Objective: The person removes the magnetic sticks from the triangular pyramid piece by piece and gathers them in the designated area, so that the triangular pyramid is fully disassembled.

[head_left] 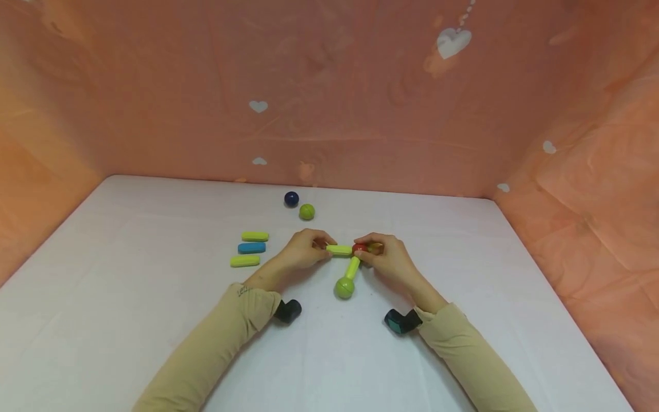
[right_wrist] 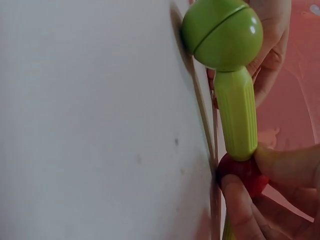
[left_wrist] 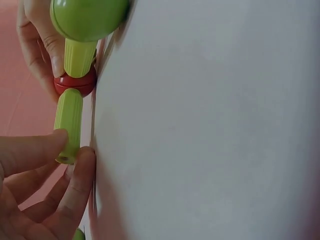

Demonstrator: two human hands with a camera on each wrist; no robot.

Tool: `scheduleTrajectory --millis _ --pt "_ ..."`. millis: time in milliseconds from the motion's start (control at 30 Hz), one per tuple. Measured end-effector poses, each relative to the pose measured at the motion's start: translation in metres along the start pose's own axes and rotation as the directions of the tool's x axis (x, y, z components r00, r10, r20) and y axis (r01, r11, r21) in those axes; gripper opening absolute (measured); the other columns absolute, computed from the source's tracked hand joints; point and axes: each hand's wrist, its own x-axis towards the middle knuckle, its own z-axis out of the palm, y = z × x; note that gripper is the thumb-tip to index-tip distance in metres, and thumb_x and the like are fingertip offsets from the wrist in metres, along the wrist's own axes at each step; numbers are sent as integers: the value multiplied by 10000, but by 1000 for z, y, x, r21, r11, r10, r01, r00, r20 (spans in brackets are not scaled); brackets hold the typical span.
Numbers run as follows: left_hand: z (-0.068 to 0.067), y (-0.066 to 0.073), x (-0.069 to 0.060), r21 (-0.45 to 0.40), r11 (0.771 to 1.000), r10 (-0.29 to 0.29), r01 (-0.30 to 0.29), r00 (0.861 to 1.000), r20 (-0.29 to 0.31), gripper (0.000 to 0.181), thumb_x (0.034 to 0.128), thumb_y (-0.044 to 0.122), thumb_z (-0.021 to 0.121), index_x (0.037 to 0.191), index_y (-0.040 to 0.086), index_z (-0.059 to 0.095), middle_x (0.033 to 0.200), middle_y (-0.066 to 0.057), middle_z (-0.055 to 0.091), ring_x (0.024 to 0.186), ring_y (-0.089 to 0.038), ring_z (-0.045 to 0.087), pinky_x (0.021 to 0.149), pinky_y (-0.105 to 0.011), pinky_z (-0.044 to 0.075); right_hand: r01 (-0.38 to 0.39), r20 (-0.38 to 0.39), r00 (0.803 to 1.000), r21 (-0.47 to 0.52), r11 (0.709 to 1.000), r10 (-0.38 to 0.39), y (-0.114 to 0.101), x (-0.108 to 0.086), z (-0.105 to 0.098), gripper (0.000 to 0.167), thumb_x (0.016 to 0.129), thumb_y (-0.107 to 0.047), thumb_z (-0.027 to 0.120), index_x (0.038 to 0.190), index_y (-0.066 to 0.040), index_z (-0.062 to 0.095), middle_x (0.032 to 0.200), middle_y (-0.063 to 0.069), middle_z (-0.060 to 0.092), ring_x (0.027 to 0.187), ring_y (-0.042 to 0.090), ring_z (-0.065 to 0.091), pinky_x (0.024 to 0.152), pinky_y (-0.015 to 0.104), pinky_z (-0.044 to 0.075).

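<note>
Right grip [head_left: 389, 256] pinches a shiny, grooved red ball [left_wrist: 75, 83]

Wears tan sleeves [head_left: 213, 346] with creased cuffs [head_left: 262, 305], dark lettering [head_left: 243, 290] on the left, and black wrist cameras [head_left: 289, 311].

Back wall [head_left: 329, 74]: dusky orange-pink sheeting, faint creases
Left wall [head_left: 36, 143]: sheeting, brighter yellow-orange
Right wall [head_left: 592, 200]: orange sheeting, wrinkled
Hearts [head_left: 455, 43]: pale, scattered over back and right walls; largest, upper right, below a line of dots [head_left: 465, 16]
Surface [head_left: 103, 320]: white, rounded far corners, far edge along back wall
Light: soft, left wall brightest
</note>
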Motion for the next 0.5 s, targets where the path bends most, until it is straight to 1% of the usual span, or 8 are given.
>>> scheduleTrajectory --millis 133,300,433,500 --pt "1 0 -1 12 1000 6 -6 1000 -17 222 894 94 651 1110 64 689 948 -76 629 878 -188 542 797 -291 454 4 -5 1000 -2 1000 -4 -1 0 1 253 863 -115 703 1105 -40 701 1023 125 713 801 187 633 643 235 497" --pt "2 2 -3 23 1000 -2 2 1000 -2 206 890 107 657 1083 48 698 873 -63 628 811 -164 539 717 -235 425 7 -21 1000 -7 1000 -7 -1 0 1 245 849 -105 715 1086 -43 710 1016 123 714 798 190 640 634 238 504" --pt "3 3 -7 21 1000 -21 20 1000 13 207 897 104 649 1088 39 695 887 -65 634 827 -165 544 745 -253 447 8 -19 1000 3 1000 -8 1 1 1 248 846 -95 715 1087 -37 709 1022 132 713 813 199 649 645 239 513" --pt "2 3 -10 11 999 -39 39 999 3 198 895 93 650 1078 38 699 904 -67 636 852 -174 540 783 -280 454 3 -16 1000 13 1000 -3 3 2 -1 255 853 -96 709 1099 -29 702 1025 137 717 842 212 667 663 234 512"
